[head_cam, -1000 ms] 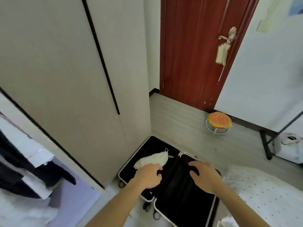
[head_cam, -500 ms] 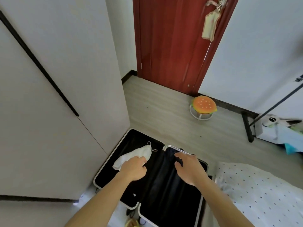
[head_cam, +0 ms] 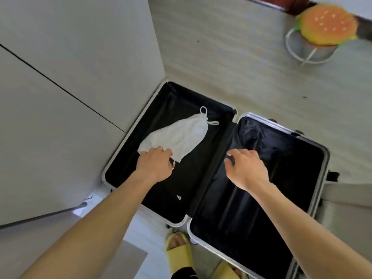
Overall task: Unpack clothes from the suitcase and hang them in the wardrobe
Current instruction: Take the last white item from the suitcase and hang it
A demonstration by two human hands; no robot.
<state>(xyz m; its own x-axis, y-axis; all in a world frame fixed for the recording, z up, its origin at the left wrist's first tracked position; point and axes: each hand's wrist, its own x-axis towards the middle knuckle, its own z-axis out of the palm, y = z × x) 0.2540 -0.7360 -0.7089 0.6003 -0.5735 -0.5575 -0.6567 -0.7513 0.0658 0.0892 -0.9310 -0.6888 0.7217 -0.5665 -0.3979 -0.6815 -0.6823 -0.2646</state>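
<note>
A black suitcase [head_cam: 314,144] with a silver rim lies open flat on the floor. In its left half lies a white strappy top [head_cam: 181,134], spread loosely with its thin straps at the far end. My left hand [head_cam: 155,165] is at the near edge of the top, fingers curled down onto the fabric. My right hand [head_cam: 246,168] hovers over the middle hinge and the right half, fingers loosely bent, holding nothing. The right half shows only black lining. The wardrobe [head_cam: 66,81] stands at the left, its pale doors beside the suitcase.
A burger-shaped stool [head_cam: 326,25] on a white wire frame stands on the wooden floor at the far right. My feet in yellow slippers [head_cam: 178,248] are at the suitcase's near edge. A grey surface [head_cam: 346,196] lies at the right of the suitcase.
My view has tilted down and moved closer to the suitcase. My left hand has slid to the near edge of the white top; my right hand stays over the middle.
</note>
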